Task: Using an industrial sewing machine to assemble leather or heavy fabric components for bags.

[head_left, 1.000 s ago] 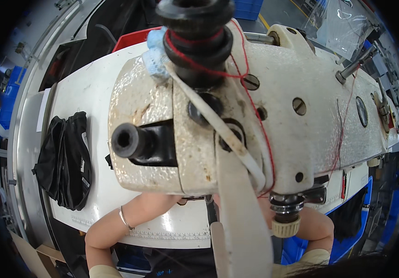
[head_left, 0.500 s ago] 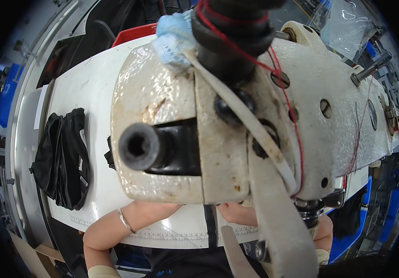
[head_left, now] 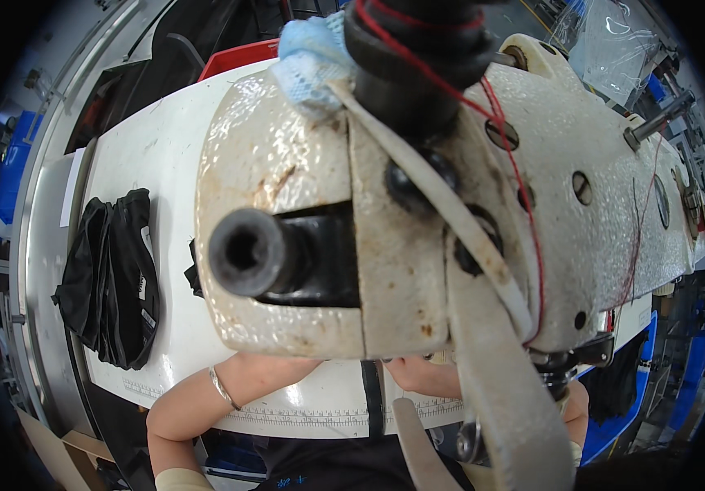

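Observation:
A white sewing machine head (head_left: 287,172) covers the middle of the view and hides most of what lies beneath it. From the left, my left hand (head_left: 283,371) reaches under its lower edge; the wrist with a silver bangle shows, but the fingers do not. My right hand (head_left: 414,375) is under the same edge on the other side, its fingers also hidden. Between the two hands a narrow black strip (head_left: 373,397) runs over the table toward me. Whether either hand grips it cannot be seen. A bit of black fabric (head_left: 193,270) peeks out left of the machine.
Folded black fabric pieces (head_left: 115,278) lie on the white table (head_left: 177,164) at the left. A printed ruler (head_left: 303,419) follows the near edge. Red thread (head_left: 530,237) and a pale lever (head_left: 516,401) hang in front. A blue tray (head_left: 614,425) holds dark cloth at the right.
The machine head sits slightly farther right in the picture. Both hands stay in nearly the same place, and the fabric pieces have not moved.

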`<state>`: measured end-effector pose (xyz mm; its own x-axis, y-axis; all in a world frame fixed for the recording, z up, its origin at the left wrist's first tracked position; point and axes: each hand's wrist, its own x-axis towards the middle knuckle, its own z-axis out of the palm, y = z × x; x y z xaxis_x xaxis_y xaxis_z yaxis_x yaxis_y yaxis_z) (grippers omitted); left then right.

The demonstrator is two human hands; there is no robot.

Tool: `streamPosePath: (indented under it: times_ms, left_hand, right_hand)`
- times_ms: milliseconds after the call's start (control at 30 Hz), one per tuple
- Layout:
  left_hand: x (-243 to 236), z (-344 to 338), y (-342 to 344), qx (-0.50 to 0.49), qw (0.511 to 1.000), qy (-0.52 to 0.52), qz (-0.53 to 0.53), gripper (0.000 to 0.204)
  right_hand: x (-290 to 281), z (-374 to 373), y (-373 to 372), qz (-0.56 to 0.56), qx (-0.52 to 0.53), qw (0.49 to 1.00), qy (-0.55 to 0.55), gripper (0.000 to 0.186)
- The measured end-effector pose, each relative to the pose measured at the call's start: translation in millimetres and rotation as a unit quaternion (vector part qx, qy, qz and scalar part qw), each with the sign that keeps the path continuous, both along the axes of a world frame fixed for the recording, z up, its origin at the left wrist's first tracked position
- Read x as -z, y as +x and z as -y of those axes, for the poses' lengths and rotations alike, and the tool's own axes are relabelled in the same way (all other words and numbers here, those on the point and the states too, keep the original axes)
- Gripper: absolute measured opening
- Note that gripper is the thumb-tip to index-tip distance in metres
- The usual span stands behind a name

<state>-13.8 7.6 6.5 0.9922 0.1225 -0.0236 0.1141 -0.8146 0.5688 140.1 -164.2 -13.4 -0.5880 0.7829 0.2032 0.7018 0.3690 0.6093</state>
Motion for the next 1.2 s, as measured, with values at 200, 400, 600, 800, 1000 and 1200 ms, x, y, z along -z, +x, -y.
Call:
streamPosePath:
  times_ms: [200, 400, 600, 800, 1000, 1200]
  left_hand:
    - [2.7, -2.3, -0.3, 0.04, 0.986, 0.149, 0.059, 0.028]
    - [6.6, -4.9, -1.0, 0.095, 0.969, 0.207, 0.092, 0.029]
    - [6.8, -5.4, -1.4, 0.076, 0.98, 0.155, 0.1, 0.032]
    - [12.8, -1.0, 0.9, 0.068, 0.993, 0.044, 0.084, 0.035]
    - [4.7, 9.6, 2.1, 0.075, 0.981, 0.123, 0.129, 0.033]
    - [-7.0, 13.0, 4.6, 0.082, 0.962, 0.186, 0.184, 0.035]
  right_hand:
    - [-5.3, -0.7, -1.7, 0.091, -0.004, 0.996, -0.015, 0.032]
    - [-0.8, -1.0, -0.5, -0.177, 0.02, 0.984, 0.006, 0.033]
    - [3.3, 1.3, -0.6, -0.152, 0.019, 0.988, 0.019, 0.032]
    - [0.7, 3.2, 0.3, -0.158, 0.02, 0.987, 0.001, 0.034]
    - [-3.5, 5.5, 1.7, -0.173, 0.034, 0.984, -0.03, 0.038]
    - [-25.3, 9.4, -2.1, -0.15, 0.111, 0.977, -0.106, 0.044]
